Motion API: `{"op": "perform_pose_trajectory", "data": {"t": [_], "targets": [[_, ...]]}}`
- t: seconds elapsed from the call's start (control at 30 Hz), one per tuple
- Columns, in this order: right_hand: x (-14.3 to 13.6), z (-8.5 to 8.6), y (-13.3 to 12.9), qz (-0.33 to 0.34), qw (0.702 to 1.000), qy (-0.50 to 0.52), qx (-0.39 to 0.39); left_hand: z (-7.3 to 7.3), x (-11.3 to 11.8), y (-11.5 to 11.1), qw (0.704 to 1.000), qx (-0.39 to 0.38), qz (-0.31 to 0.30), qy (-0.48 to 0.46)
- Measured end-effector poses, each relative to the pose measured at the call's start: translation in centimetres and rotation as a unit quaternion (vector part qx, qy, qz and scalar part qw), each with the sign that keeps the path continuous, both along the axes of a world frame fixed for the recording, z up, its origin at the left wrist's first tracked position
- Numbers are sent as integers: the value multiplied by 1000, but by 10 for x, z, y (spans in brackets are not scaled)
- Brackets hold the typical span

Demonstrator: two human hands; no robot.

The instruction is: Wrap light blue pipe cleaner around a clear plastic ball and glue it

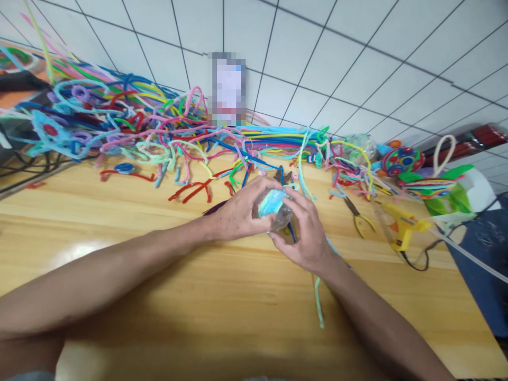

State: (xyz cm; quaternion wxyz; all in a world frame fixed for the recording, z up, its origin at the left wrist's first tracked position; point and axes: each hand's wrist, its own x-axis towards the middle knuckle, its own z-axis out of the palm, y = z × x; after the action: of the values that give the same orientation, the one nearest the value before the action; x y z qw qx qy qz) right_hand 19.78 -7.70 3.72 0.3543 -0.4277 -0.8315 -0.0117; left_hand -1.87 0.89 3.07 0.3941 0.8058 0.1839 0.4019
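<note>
Between my two hands, above the wooden table [178,296], is a clear plastic piece with blue and green pipe cleaner [272,202] wound on it. My left hand [242,211] grips it from the left, thumb below and fingers over the top. On its right side, my right hand [307,233] holds it with curled fingers and the thumb underneath. The lower part of the clear plastic shows between the thumbs. A pale green pipe cleaner [318,304] hangs or lies below my right wrist. Dark pliers tips [283,174] show just behind my hands.
Tangled colored pipe cleaners [159,132] line the table's back edge along the tiled wall. A blurred phone-like screen [229,90] stands there. To the right are yellow-handled pliers [359,217], a yellow glue gun [405,227] with its cord, and a round colorful craft piece [402,160].
</note>
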Motion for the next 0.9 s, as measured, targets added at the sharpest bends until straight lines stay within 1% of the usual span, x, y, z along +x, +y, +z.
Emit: {"op": "perform_pose_trajectory", "data": {"t": [0.2,0.33,0.43,0.57,0.77,0.9], "targets": [[3,1,2,22,1000,-19,5,-3,1,-1,998,58,0,-34],[8,2,5,29,999,-27,-10,-4,1,-1,997,75,12,-33],[10,-1,7,27,999,-13,-25,-5,2,-1,996,80,12,-38],[10,-5,6,18,998,4,-53,-4,2,-2,998,62,13,-29],[7,-5,5,11,999,-7,-32,0,-1,-4,1000,5,19,1],[7,-4,6,14,999,-13,-33,5,-1,-1,1000,-8,14,13]]}}
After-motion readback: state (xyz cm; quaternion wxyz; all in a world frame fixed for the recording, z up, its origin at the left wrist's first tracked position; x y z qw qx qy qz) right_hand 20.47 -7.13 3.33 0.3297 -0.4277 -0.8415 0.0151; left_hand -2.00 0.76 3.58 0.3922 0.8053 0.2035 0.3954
